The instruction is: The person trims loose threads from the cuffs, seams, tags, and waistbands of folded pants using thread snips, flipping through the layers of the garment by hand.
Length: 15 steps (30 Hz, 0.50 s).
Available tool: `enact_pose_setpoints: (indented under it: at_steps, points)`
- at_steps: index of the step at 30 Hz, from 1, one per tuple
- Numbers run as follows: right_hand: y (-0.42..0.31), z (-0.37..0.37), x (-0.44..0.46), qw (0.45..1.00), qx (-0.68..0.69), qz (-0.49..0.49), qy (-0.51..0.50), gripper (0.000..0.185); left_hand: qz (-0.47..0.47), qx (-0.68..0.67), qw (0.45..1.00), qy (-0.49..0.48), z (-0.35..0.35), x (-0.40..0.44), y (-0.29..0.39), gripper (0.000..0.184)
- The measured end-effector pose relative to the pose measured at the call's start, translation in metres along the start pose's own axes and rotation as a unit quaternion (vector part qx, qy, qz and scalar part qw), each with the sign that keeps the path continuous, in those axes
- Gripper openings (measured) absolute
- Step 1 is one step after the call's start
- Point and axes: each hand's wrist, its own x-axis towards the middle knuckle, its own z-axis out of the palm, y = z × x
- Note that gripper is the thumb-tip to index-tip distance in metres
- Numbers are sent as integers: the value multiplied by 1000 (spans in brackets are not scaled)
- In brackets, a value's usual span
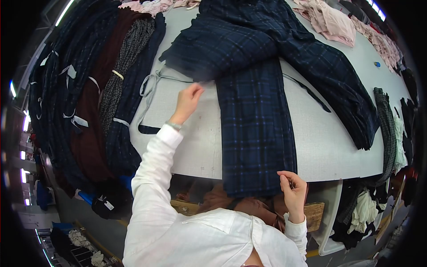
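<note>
A navy plaid garment (255, 129) lies over the worktable, one panel hanging past the front edge and a sleeve-like length spread to the right. Its upper left flap (218, 49) is blurred along the lower edge. Just below that blurred edge is my left hand (189, 102), fingers pinched together; whether cloth or thread is between them is unclear. Beside the right edge of the hanging panel, my right hand (293, 193) is curled closed, with a small dark object partly visible in it. What that object is cannot be made out.
Tied bundles of dark plaid, maroon (91, 120) and grey speckled cloth (122, 66) hang over the table's left side. Pale pink cloth (331, 22) lies at the back right. A small blue item (377, 64) sits on the tabletop (191, 147). A white bin (333, 224) with cloth stands lower right.
</note>
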Motion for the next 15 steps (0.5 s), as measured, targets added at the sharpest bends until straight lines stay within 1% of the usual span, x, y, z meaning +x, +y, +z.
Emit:
enact_pose_setpoints:
  at_steps: [2,3,4,5,7,8,9,10,11,12,13,14,15]
  points:
    - [4,4,3,1000,-4,1,-11,10,17,136,990,14,-32,-28,-18,12]
    - [3,4,4,1000,-14,-6,-15,10,23,210,977,15,-50,-42,-31,10]
    - [3,5,4,999,-24,-13,-18,10,-24,311,950,14,-71,-56,-48,8]
    - [2,4,4,999,-33,-19,-20,10,-71,407,910,12,-95,-70,-63,7]
    - [2,0,5,998,-51,-16,-11,10,-178,514,839,-3,-137,-96,-78,7]
    - [4,-2,5,998,-57,-17,-3,10,-255,529,808,-42,-152,-103,-75,9]
    - [6,-3,6,998,-61,-18,6,10,-329,539,771,-81,-166,-103,-62,15]
    - [10,-5,7,998,-57,-16,9,10,-340,544,747,-176,-169,-93,-6,44]
    - [16,-7,8,998,-54,-14,10,10,-211,522,821,-98,-166,-90,-12,57]
    - [19,-7,10,999,-53,-10,9,10,-78,486,870,-16,-165,-86,-19,71]
    - [18,-5,13,999,-49,-8,5,10,-13,379,925,-29,-159,-64,-15,81]
    - [17,-1,15,999,-47,-7,3,9,53,282,958,14,-141,-38,-15,68]
    - [14,3,18,999,-45,-8,2,9,-19,122,992,7,-117,-8,-19,58]
